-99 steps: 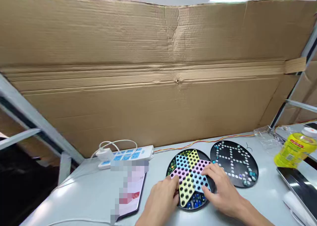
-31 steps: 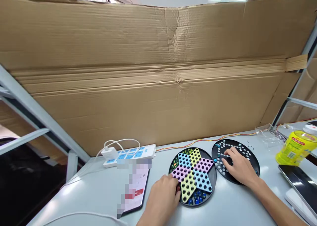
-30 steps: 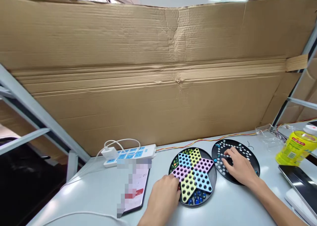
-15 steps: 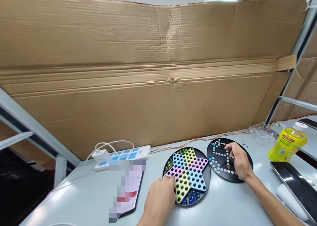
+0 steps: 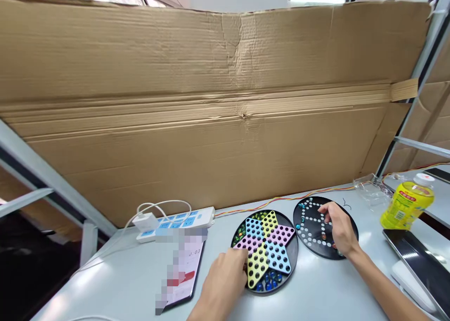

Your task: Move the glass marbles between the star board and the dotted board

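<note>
My left hand is at the left rim of a round Chinese checkers board with a yellow, pink and blue star. Its fingers curl down into the side tray, closed, and the fingertips are hidden. Blue marbles lie in the front compartment; green ones lie at the back. Over a black disc patterned with white dots, my right hand hovers or rests with loosely bent fingers, apart, nothing visible between them. Teal marbles sit along the disc's left side, and a reddish marble is near that hand.
A phone lies left of the board, before a power strip with a white charger. To the right stand a yellow bottle and a dark phone on a white object. Cardboard walls the back.
My left hand has drawn slightly left and toward me at the board's rim. The right hand stays in place. The phone's timer advances, and the camera view shifts a little.
</note>
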`<action>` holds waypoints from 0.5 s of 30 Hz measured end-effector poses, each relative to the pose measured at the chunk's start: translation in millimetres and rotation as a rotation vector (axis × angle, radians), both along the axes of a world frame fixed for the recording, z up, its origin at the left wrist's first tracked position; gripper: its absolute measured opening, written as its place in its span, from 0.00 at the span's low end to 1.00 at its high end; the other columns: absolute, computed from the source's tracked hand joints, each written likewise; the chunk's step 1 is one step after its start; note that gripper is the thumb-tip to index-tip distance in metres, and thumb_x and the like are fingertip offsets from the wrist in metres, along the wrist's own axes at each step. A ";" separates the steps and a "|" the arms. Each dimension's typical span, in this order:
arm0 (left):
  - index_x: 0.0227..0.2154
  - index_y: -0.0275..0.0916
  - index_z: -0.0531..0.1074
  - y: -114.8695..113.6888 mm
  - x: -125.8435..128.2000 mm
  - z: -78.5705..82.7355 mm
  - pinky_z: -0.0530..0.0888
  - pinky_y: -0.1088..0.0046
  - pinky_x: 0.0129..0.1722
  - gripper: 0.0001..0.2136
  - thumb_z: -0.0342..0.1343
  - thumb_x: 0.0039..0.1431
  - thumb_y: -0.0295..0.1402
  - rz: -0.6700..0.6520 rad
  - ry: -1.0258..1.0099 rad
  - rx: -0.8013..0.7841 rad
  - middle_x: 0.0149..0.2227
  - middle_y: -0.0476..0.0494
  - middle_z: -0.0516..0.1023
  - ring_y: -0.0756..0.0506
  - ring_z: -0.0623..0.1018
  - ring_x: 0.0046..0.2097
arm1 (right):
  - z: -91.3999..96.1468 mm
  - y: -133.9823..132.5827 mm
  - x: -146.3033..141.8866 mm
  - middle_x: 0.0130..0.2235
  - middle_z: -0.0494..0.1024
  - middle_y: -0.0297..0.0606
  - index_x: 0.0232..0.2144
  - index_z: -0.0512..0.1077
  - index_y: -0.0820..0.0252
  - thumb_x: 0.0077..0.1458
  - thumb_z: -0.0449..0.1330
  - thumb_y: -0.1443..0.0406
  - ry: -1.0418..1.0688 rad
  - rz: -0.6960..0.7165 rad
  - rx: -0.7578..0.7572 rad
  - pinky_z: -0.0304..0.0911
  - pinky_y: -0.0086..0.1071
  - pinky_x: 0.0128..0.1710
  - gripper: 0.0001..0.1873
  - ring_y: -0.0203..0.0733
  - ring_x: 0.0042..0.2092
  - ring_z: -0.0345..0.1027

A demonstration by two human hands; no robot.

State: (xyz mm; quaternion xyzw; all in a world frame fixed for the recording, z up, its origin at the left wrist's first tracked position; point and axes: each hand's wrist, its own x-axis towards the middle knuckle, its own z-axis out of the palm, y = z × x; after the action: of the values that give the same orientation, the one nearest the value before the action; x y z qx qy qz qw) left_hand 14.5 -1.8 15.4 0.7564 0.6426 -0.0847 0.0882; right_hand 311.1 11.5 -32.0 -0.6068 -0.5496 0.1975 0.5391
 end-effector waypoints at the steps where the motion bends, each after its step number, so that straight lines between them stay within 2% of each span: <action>1: 0.29 0.40 0.77 0.2 -4.8 1.7 0.64 0.73 0.31 0.15 0.48 0.49 0.16 0.004 -0.050 0.019 0.33 0.43 0.81 0.42 0.81 0.37 | -0.1 0.6 -1.9 0.30 0.71 0.39 0.31 0.73 0.56 0.64 0.43 0.47 0.032 0.010 -0.008 0.63 0.38 0.35 0.27 0.44 0.32 0.63; 3: 0.29 0.40 0.77 1.0 -14.3 8.5 0.66 0.74 0.32 0.13 0.50 0.50 0.19 0.030 -0.183 0.033 0.32 0.45 0.81 0.43 0.80 0.36 | 1.3 -0.3 -12.3 0.30 0.72 0.39 0.29 0.73 0.57 0.61 0.47 0.45 0.169 0.066 -0.051 0.62 0.36 0.30 0.27 0.42 0.30 0.63; 6: 0.31 0.40 0.78 1.9 -19.8 24.7 0.70 0.75 0.33 0.09 0.53 0.52 0.26 0.082 -0.462 -0.008 0.31 0.49 0.81 0.45 0.80 0.35 | 7.6 -9.9 -46.2 0.33 0.73 0.40 0.29 0.72 0.59 0.55 0.53 0.41 0.588 0.273 -0.204 0.57 0.30 0.23 0.28 0.40 0.29 0.65; 8: 0.33 0.41 0.78 0.2 -11.8 34.7 0.72 0.76 0.32 0.08 0.54 0.54 0.30 0.074 -0.649 -0.029 0.32 0.49 0.82 0.46 0.80 0.35 | 12.6 -20.9 -76.3 0.36 0.73 0.38 0.33 0.72 0.59 0.54 0.57 0.41 0.891 0.454 -0.361 0.59 0.28 0.24 0.27 0.38 0.30 0.68; 11: 0.35 0.42 0.79 -8.3 17.1 37.3 0.75 0.76 0.34 0.09 0.55 0.54 0.30 -0.040 -0.806 0.004 0.36 0.47 0.83 0.46 0.81 0.37 | 15.3 -36.7 -116.3 0.34 0.74 0.38 0.36 0.71 0.59 0.54 0.57 0.42 1.158 0.674 -0.567 0.61 0.28 0.22 0.26 0.39 0.30 0.69; 13: 0.36 0.44 0.79 -17.3 39.2 27.9 0.75 0.75 0.41 0.13 0.53 0.52 0.23 -0.185 -0.783 0.110 0.38 0.48 0.82 0.47 0.80 0.39 | 12.1 -42.4 -131.7 0.33 0.74 0.37 0.35 0.70 0.58 0.54 0.59 0.44 1.282 0.636 -0.577 0.62 0.28 0.23 0.23 0.39 0.30 0.70; 15: 0.41 0.46 0.79 -26.9 54.1 12.7 0.76 0.72 0.43 0.15 0.52 0.56 0.23 -0.297 -0.724 0.241 0.44 0.47 0.82 0.46 0.80 0.42 | 6.8 -43.3 -135.5 0.30 0.72 0.35 0.33 0.68 0.57 0.52 0.61 0.47 1.357 0.454 -0.558 0.62 0.28 0.24 0.20 0.37 0.29 0.68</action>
State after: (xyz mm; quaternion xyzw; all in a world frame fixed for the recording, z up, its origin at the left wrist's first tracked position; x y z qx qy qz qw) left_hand 68.6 -28.6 28.2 0.8268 0.4591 0.2513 0.2064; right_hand 175.7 -31.8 -25.2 -0.3385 -0.1392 0.7639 0.5315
